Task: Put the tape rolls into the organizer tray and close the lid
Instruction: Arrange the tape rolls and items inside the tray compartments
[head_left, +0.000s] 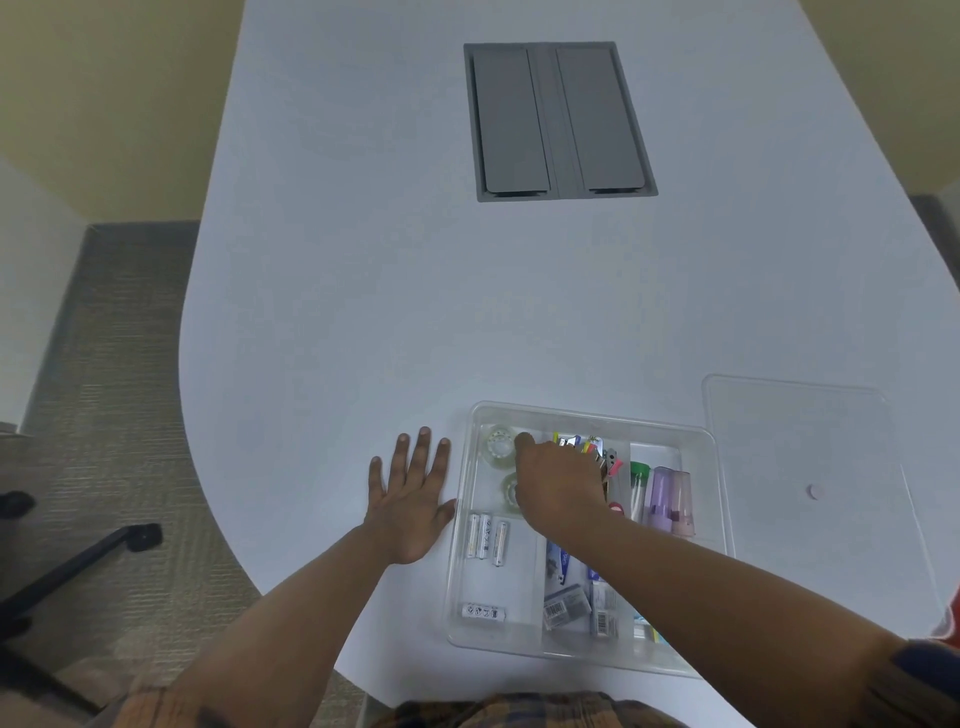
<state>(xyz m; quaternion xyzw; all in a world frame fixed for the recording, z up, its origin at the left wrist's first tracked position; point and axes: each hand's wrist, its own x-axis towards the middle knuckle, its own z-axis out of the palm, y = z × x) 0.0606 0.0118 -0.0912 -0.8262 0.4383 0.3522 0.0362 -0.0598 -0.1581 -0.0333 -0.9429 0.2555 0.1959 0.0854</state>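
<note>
Currently, your left hand (413, 499): flat on the white table (332, 291), palm down, fingers spread wide, holding nothing; thumb just beside the tray's left wall.
Your right hand (558, 486): reaching into the organizer tray (719, 499) over its far-left compartment; fingers curl downward, and you cannot tell from this view whether they grip anything.
Tape rolls: both clear, both in the far-left compartment; far tape roll (500, 442) just beside your right fingertip, near tape roll (511, 491) partly hidden under your right hand.
Lid (800, 441): clear, off the tray, lying flat on the table to the tray's right.
Other tray contents: batteries (485, 538) in the near-left compartment; glue sticks (665, 499) on the right.
</note>
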